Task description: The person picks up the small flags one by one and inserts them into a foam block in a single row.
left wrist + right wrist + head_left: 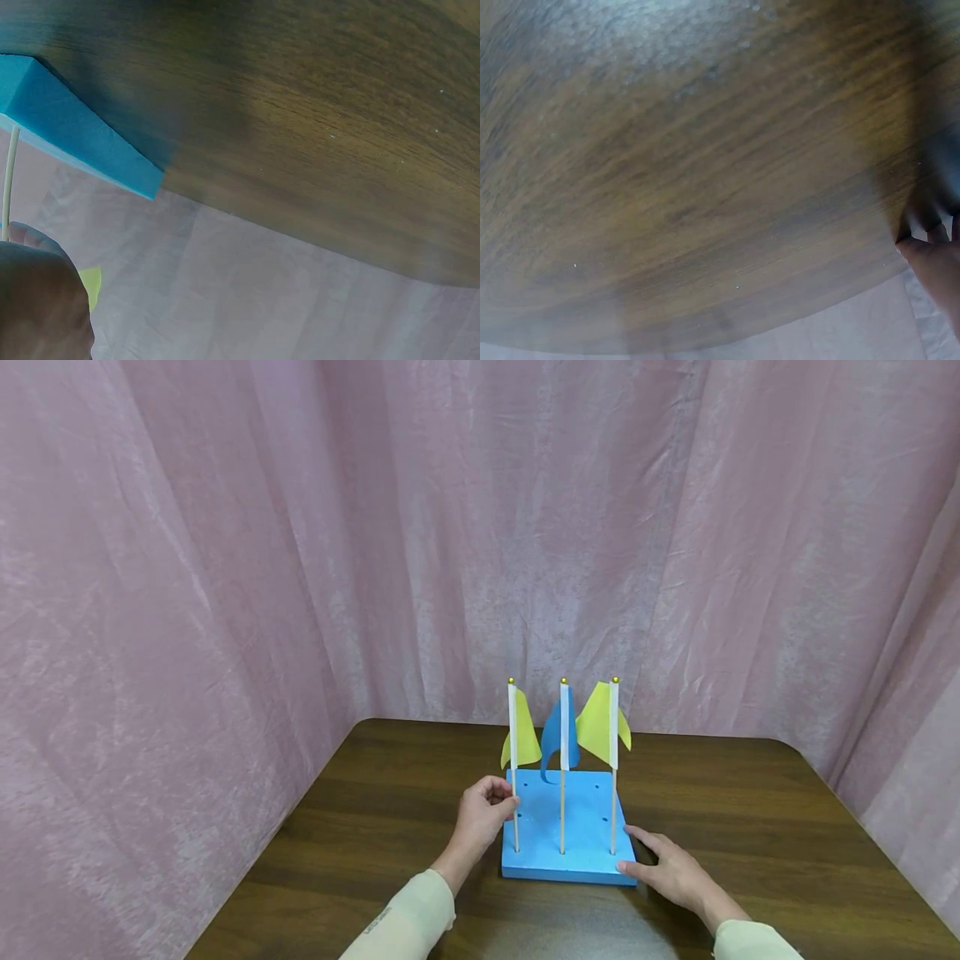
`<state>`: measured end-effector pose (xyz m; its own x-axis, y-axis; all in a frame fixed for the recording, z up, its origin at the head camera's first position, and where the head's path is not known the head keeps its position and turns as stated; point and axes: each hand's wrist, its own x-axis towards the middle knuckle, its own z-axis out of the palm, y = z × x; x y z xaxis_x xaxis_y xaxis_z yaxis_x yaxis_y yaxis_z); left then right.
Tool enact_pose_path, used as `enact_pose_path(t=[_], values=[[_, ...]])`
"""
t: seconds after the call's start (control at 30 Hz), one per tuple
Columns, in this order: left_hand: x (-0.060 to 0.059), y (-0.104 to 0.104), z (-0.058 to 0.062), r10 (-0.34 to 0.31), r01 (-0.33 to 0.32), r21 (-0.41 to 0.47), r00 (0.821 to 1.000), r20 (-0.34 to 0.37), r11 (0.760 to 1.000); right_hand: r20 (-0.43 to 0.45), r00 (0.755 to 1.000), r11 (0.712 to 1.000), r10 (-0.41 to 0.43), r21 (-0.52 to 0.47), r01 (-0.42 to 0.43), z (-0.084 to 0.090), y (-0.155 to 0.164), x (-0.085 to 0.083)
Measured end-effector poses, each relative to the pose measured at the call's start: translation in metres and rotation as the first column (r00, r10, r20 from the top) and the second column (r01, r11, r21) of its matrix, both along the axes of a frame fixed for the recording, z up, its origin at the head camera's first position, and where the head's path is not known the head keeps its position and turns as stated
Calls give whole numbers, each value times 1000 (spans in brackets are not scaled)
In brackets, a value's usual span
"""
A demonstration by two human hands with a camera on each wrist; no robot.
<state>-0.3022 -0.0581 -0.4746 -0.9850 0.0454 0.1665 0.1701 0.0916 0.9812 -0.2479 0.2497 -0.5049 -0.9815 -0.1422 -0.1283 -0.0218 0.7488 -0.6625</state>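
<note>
Matt blue foam block (577, 852) sits on a glossy, grained wooden table (750, 827).

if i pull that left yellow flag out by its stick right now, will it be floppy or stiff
Probably both. The left flag's stick looks thin and straight, so likely stiff but easy to snap. Its yellow flag curls, so that part probably flops. The left hand pinches it while the right hand braces the blue foam block, which looks light.

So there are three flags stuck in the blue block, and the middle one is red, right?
Not quite. The middle flag is blue, as the head view shows. The rest holds: three flags stand in the blue block, with a yellow flag on one side and another yellow flag on the other.
</note>
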Motion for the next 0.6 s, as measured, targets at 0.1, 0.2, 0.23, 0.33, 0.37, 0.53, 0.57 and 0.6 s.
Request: enact_pose_path(t=[0.1,0.2,0.23,0.33,0.37,0.53,0.57,0.6], values=[[0,-1,0,3,-2,-13,1000,9,1000,-3,1000,1000,1,-3,-1,0,0,0],[1,-2,0,5,-4,-31,1000,19,1000,-9,1000,1000,5,-9,-5,0,0,0],[1,-3,0,4,-4,-35,1000,19,999,-11,1000,1000,5,-10,-5,0,0,1],[1,-5,-2,2,-2,-39,1000,8,999,-16,1000,1000,2,-9,-2,0,-1,1],[1,-6,-2,6,-7,-38,1000,-4,999,-16,1000,1000,0,-6,-1,0,-1,1],[-2,-13,0,67,-70,-78,997,-44,994,-21,1000,1000,-6,7,6,-1,-1,3],[-4,-16,0,84,-89,-101,995,-52,991,-21,1000,1000,-8,8,9,-1,-1,3],[-6,-20,0,100,-106,-131,993,-57,986,-26,1000,1000,-13,11,13,-1,-1,3]])
